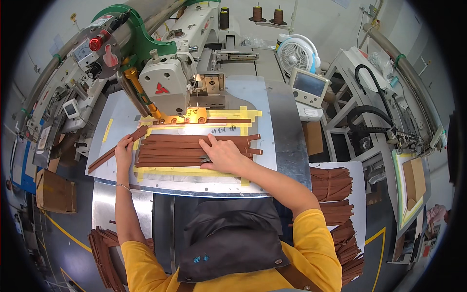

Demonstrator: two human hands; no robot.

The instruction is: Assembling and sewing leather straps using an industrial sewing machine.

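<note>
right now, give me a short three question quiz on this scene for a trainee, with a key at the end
1. True or false: the right hand lies over brown strips.
2. What colour is the tape beside those strips: a) green, b) yellow, c) red?
3. Fill in: in the picture, the white fan is to the ____ of the sewing machine head.

Key: 1 true; 2 b; 3 right
</note>
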